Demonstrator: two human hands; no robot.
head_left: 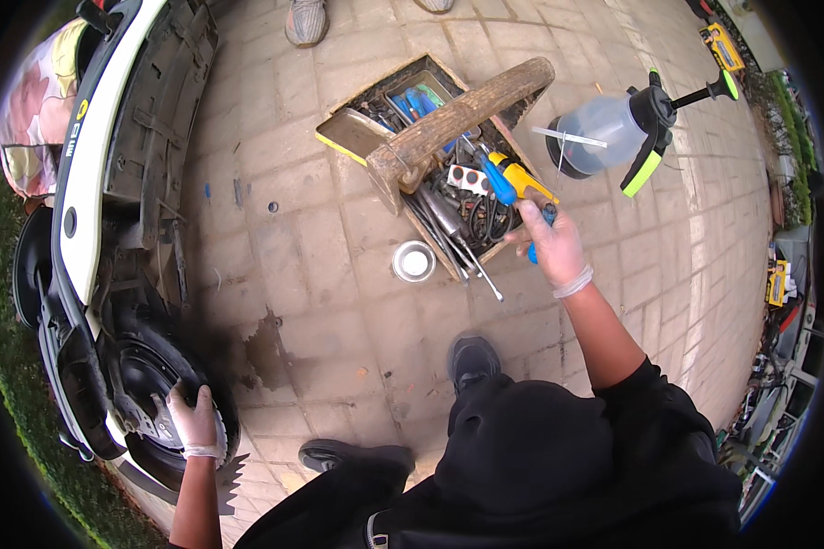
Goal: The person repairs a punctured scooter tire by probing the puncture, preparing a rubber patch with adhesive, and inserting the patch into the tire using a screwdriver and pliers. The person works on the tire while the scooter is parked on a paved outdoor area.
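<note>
At the lower left, my left hand (195,421), in a thin pale glove, grips the side of the black scooter wheel (212,371); its fingertips are partly hidden against the hub. My right hand (556,245), also gloved, is closed round a blue-handled tool (533,253) at the right edge of the toolbox. Only bits of blue show past the fingers, and the tool's working end cannot be made out. The open wooden toolbox (343,137) has a rough log handle (467,110). Inside lie a yellow tool (520,177), a blue-handled tool (498,183) and several metal tools.
A white-and-black scooter (87,197) stands along the left. Beside the toolbox sits a small round tin (414,263). A clear pump sprayer (600,133) stands farther right. Another person's shoe (307,22) shows at the top. A dark stain (267,352) marks the brick paving.
</note>
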